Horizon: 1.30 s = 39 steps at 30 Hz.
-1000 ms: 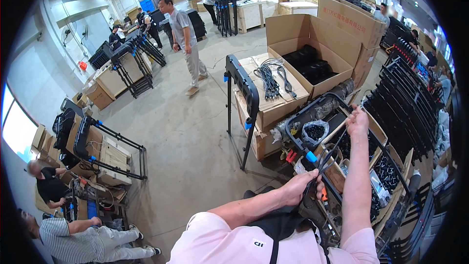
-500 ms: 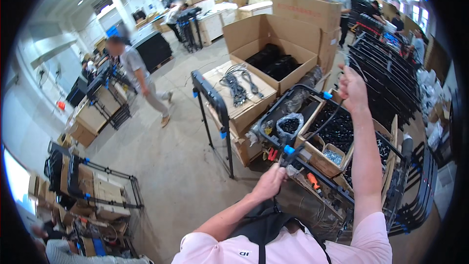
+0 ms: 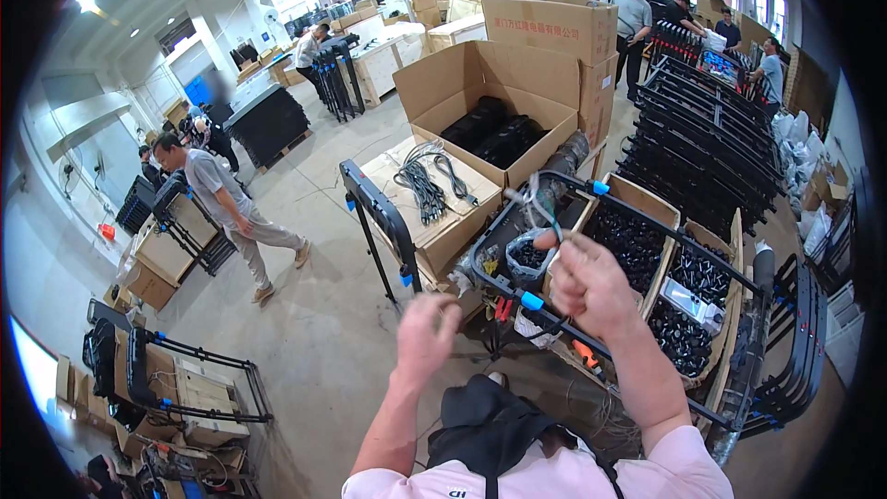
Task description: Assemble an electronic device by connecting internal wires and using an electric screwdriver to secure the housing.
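Observation:
My right hand (image 3: 593, 285) is closed in a pinch on a thin cable (image 3: 556, 222). Pale, blurred strands of it stick up past the fingertips. It is held over the near side of a black tubular frame (image 3: 686, 238) with blue clips, which lies across open part boxes. To the left, my left hand (image 3: 428, 333) is raised off the frame, fingers loosely curled and thumb apart, with nothing visible in it. Close to the right hand are a clear bag (image 3: 528, 255) of black parts, red-handled pliers (image 3: 503, 309) and an orange-handled tool (image 3: 586, 353).
Bins of black parts (image 3: 626, 242) stand under the frame. Ahead are a large open carton (image 3: 545, 150) and coiled cables (image 3: 427, 187) on a box. An upright black frame (image 3: 392, 222) stands at the left. A person (image 3: 222, 199) walks on the left; stacked frames (image 3: 702, 143) lie at the right.
My right hand has come down and left from the upper right. The left hand has let go at the frame's corner and moved left. The cable no longer stretches between them.

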Motion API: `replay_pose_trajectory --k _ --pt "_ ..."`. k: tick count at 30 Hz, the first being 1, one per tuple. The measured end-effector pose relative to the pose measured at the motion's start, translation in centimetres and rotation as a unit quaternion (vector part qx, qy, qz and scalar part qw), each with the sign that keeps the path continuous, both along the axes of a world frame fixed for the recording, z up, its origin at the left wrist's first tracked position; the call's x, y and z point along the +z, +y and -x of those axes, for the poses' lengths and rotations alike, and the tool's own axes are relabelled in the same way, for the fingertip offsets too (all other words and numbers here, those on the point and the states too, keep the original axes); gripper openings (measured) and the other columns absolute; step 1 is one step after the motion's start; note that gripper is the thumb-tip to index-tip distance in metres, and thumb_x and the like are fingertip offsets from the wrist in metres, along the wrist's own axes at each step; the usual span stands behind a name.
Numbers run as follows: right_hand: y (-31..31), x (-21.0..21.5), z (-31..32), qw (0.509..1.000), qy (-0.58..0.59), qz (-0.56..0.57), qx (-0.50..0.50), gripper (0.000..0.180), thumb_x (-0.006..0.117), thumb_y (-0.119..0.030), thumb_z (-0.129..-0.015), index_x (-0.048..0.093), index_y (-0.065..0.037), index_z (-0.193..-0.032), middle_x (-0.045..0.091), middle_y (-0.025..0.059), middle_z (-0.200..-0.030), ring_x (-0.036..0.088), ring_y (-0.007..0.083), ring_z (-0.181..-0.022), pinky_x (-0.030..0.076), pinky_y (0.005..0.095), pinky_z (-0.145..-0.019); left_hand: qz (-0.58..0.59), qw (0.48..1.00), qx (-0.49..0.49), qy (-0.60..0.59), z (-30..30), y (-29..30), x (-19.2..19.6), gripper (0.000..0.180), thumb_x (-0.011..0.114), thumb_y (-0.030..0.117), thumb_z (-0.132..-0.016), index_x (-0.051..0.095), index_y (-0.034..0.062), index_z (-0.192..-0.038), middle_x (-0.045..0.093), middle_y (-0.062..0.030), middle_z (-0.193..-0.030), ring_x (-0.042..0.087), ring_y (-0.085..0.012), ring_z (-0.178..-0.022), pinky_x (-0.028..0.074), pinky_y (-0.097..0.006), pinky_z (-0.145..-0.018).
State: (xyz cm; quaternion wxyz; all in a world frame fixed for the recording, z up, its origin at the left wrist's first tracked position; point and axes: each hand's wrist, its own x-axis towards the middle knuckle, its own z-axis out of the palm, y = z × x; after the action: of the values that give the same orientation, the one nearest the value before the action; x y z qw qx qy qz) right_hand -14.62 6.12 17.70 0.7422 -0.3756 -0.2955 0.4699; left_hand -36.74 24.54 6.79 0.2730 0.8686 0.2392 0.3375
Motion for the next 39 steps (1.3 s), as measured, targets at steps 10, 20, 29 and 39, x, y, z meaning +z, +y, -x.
replay_pose_trajectory --k 10,20,29,39 --pt "-1.7 -6.2 4.3 0.984 0.098 0.057 0.138 0.032 0.044 -0.023 -0.116 0.063 -0.001 -0.130 0.035 -0.0077 -0.066 0.029 0.0044 -0.055 0.026 0.0229 -0.051 0.165 0.950 -0.220 -0.149 -4.5 -1.9 5.0 0.039 0.064 0.023 -0.106 0.063 0.0010 -0.139 0.066 -0.0122 -0.137 0.060 -0.0252 -0.130 0.045 -0.040 -0.112" --pt "-2.9 -12.2 4.0 0.986 0.088 0.099 0.099 0.033 0.044 -0.028 -0.116 0.064 -0.005 -0.131 0.034 -0.0075 -0.066 0.029 0.0043 -0.056 0.025 0.0223 -0.051 0.595 0.744 -0.171 -0.252 -6.0 -5.5 -2.2 0.019 0.066 0.020 -0.107 0.067 0.0048 -0.119 0.070 -0.0018 -0.096 0.066 -0.0101 -0.089 0.055 -0.028 -0.083" --pt "-0.5 -20.5 5.3 0.970 -0.174 0.170 0.013 0.032 0.052 -0.030 -0.114 0.068 -0.007 -0.128 0.053 -0.0046 -0.077 0.049 0.0080 -0.070 0.044 0.0263 -0.065 0.707 0.674 -0.064 -0.203 -7.3 -4.4 -7.4 0.019 0.062 0.024 -0.110 0.066 0.0089 -0.121 0.070 -0.0007 -0.100 0.061 -0.0088 -0.079 0.048 -0.024 -0.066" --pt "5.4 -29.9 4.7 0.935 -0.203 0.289 0.019 0.032 0.055 -0.028 -0.110 0.068 -0.005 -0.130 0.058 -0.0014 -0.079 0.055 0.0106 -0.073 0.048 0.0303 -0.069 0.693 0.714 -0.074 -0.066 -8.5 3.2 -17.9 0.026 0.061 0.032 -0.110 0.068 0.0073 -0.116 0.070 0.0000 -0.089 0.063 -0.0098 -0.074 0.051 -0.025 -0.067"
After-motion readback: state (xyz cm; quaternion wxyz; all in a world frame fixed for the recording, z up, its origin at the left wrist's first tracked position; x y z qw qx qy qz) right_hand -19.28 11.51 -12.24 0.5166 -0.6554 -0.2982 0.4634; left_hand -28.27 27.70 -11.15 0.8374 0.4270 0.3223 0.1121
